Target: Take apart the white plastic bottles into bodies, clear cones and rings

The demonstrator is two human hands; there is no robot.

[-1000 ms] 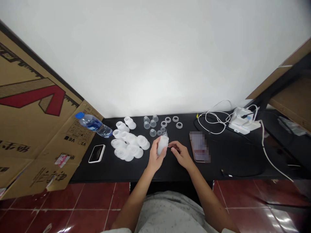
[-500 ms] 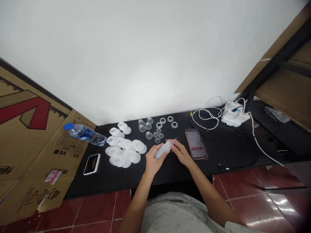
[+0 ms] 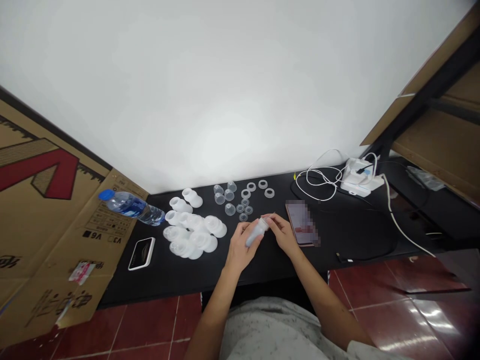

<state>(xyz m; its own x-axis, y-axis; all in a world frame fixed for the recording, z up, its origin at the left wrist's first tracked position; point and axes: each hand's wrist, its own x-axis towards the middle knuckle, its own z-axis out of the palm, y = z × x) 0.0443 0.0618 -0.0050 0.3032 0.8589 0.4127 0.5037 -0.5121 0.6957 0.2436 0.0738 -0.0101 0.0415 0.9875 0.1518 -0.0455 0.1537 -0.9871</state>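
Both hands are over the black table (image 3: pixel 262 270). A small frosted silicone tube (image 3: pixel 256 232) is held between them, tilted with its lower end toward my left palm. My left hand (image 3: pixel 239 246) wraps that lower end. My right hand (image 3: pixel 282 234) pinches the upper end with its fingertips. Fingers hide part of the tube. To the left lies a cluster of white silicone funnel-shaped pieces (image 3: pixel 189 225), and beyond my hands are small clear cups (image 3: pixel 229 195) and clear rings (image 3: pixel 255 187).
A blurred phone (image 3: pixel 301 223) lies right of my right hand. A water bottle (image 3: pixel 132 207) rests at the left table edge by a dark-screened device (image 3: pixel 142 253) and cardboard sheets (image 3: pixel 45 220). White cables (image 3: pixel 318 177) lead to a white charger (image 3: pixel 358 177). A red tile floor (image 3: pixel 142 325) lies below.
The tube has turned in my hands, from a low slant toward a steeper tilt. The head view swung left and down earlier, then held nearly still.
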